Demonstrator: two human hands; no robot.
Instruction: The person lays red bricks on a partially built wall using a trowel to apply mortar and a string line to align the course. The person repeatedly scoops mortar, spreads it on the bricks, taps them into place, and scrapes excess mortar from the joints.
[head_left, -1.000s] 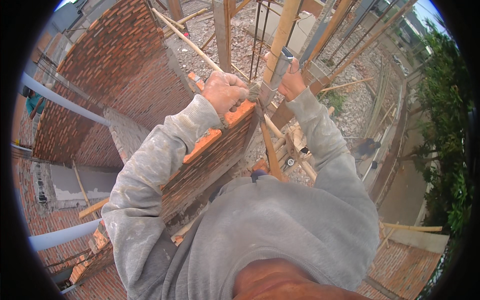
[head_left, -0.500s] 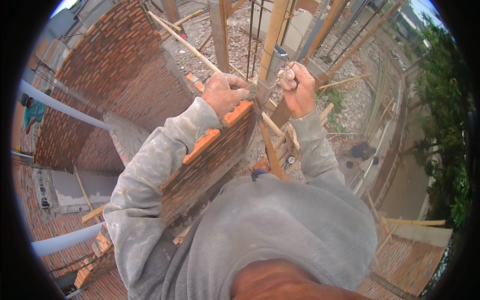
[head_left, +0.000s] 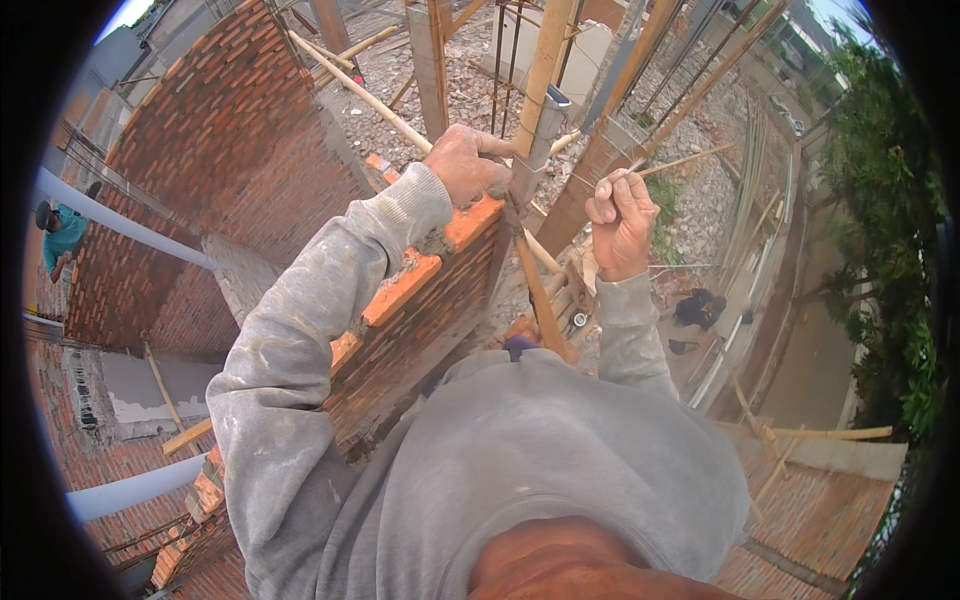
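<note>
My left hand (head_left: 467, 165) is at the top end of a brick wall (head_left: 425, 320), its fingers curled against a grey upright piece (head_left: 524, 180) beside a bamboo pole (head_left: 548, 70). What those fingers hold is hidden. To the right, my right hand (head_left: 622, 225) is raised in the air, thumb and fingertips pinched on a thin, light string (head_left: 585, 180). The string runs from the grey upright piece to the pinch, and a short end sticks out above the fingertips. Orange bricks (head_left: 402, 290) with mortar between them top the wall.
Timber boards (head_left: 580, 195) and thin steel bars (head_left: 505, 60) stand beyond my hands, over rubble ground (head_left: 390, 100). A tall curved brick wall (head_left: 200, 170) rises at left, crossed by a pale pipe (head_left: 130, 215). One person (head_left: 65, 235) is far left; a dark figure (head_left: 700, 308) is below right.
My right hand has moved right and down, drawing the string out from a loose bunch into a longer line. My left hand has shifted slightly up and stays by the upright.
</note>
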